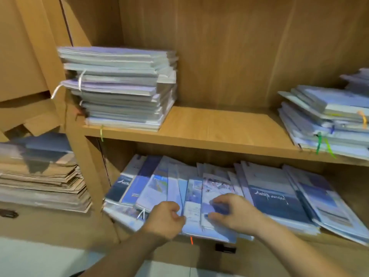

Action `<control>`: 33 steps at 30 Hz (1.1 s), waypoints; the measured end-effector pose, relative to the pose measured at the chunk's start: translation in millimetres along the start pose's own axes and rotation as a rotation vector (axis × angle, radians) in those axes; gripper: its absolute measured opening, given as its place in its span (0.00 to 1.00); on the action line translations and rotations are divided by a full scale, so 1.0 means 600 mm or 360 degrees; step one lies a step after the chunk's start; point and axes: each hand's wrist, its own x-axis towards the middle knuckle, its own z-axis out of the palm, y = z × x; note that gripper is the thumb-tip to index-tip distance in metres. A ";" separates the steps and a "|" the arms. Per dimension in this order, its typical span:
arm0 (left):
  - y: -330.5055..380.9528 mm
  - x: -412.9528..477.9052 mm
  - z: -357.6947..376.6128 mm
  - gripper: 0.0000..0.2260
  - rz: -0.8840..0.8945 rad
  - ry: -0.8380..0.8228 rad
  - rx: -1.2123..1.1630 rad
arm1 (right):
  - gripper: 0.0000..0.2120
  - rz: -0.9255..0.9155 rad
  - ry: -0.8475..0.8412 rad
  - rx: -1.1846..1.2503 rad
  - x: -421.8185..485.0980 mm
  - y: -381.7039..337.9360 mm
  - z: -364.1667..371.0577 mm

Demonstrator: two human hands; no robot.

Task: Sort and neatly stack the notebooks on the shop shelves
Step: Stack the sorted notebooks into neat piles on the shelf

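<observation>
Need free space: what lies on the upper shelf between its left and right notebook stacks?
Bare shelf board between left stack and right stack, head view.

Tan wood-grain board shelving [219, 124] all round. At ten o'clock, a tall stack of pale blue-white paper notebooks [119, 86], white ribbons trailing. At six o'clock, fanned glossy notebooks [275, 194] banded navy and sky-blue, white script. At eight o'clock, flat brown paper sheets [40, 186]. At three o'clock, thin green ribbons [319, 142].

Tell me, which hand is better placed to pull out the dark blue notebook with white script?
Right: the right hand sits beside the dark blue notebook; the left hand is farther off, leftward.
</observation>
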 end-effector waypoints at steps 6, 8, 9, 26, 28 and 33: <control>0.014 0.034 0.051 0.08 -0.0241 -0.0023 -0.0198 | 0.59 -0.0020 -0.0015 -0.0190 0.024 0.022 0.027; 0.026 0.036 0.060 0.06 -0.0282 -0.0001 -0.0476 | 0.62 -0.0029 -0.0070 -0.0234 0.029 0.016 0.026; 0.034 0.038 0.063 0.05 -0.0309 -0.0033 -0.0636 | 0.61 -0.0026 -0.0084 -0.0242 0.029 0.014 0.026; -0.033 0.040 -0.010 0.10 0.0003 0.0432 0.0265 | 0.23 -0.0348 0.0636 0.0482 0.039 0.007 0.029; -0.051 0.035 -0.011 0.13 -0.0116 0.0299 0.0266 | 0.20 -0.0312 0.0930 0.0662 0.036 0.015 0.006; -0.037 0.036 0.024 0.12 -0.0292 0.0269 -0.0422 | 0.13 -0.0289 0.0753 0.0789 0.028 0.030 -0.003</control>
